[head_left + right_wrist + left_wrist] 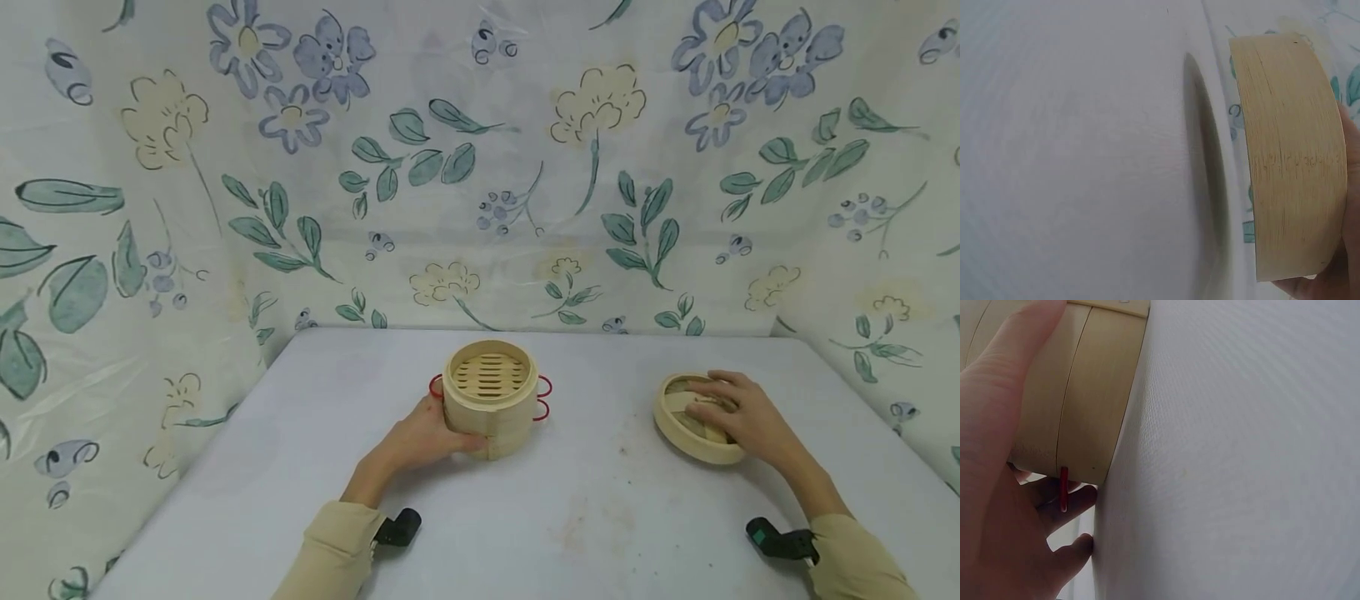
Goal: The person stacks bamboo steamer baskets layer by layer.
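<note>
In the head view, a round bamboo steamer [491, 417] of stacked baskets with a slatted top and red loops on its sides stands on the white table. My left hand [423, 435] grips its left side, thumb across the front. Up close in the left wrist view, fingers [1069, 503] reach round behind the bamboo wall beside one red loop. Over at the right, my right hand [742, 412] holds the bamboo steamer lid [701, 447], its fingers at the lid's top. A gap with a shadow shows between the lid's side wall [1294, 156] and the table in the right wrist view.
The white table [585, 517] carries faint brownish smudges and small specks between the two arms. Behind it hangs a flowered cloth [480, 167], which also runs down both sides. Each wrist wears a small black camera [401, 527].
</note>
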Tool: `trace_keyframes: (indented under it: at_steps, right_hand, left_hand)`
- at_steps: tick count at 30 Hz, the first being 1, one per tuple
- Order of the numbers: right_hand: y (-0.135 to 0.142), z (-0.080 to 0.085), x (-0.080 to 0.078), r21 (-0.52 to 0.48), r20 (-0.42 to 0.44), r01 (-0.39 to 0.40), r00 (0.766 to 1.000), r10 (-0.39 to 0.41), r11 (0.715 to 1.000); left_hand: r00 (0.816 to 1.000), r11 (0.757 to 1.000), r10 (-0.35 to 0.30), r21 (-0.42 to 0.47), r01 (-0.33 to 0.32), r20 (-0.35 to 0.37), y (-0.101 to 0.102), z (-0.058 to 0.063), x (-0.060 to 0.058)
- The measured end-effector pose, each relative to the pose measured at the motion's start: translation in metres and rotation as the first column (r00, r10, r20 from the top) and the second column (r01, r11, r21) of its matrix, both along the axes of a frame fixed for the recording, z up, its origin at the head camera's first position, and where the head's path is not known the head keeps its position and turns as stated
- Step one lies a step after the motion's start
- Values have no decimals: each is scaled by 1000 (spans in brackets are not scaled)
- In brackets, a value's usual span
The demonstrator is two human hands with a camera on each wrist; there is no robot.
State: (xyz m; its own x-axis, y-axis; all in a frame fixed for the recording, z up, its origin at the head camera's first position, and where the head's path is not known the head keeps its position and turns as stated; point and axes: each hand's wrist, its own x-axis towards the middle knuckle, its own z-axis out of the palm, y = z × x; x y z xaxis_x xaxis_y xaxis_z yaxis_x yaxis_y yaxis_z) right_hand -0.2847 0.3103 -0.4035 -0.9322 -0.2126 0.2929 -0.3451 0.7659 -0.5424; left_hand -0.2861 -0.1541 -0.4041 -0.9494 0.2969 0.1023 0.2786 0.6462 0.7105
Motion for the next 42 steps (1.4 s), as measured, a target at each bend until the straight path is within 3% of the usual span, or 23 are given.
trace_keyframes:
  at_steps: [13, 22, 27, 34, 42]
  right_hand:
    - [-10, 42, -8, 59, -21, -9, 1000, 10, 998]
    - [-27, 62, -15, 73, -34, -12, 999, 15, 997]
    - [-44, 72, -20, 110, -37, -33, 999, 37, 993]
    - [-81, 99, -29, 139, -86, -80, 992, 92, 987]
    - [-130, 125, -37, 94, -150, -43, 987, 57, 995]
  left_hand:
    - [1000, 1000, 0, 15, 0, -4, 1, 4, -3]
    - [1000, 1000, 30, -2, -30, 10, 2, 0, -1]
    - [1000, 1000, 27, 5, -27, 11, 3, -4, 1]
    - [999, 999, 44, -1, -44, 30, 2, -5, 3]
    - [999, 999, 42, 10, -42, 23, 0, -4, 1]
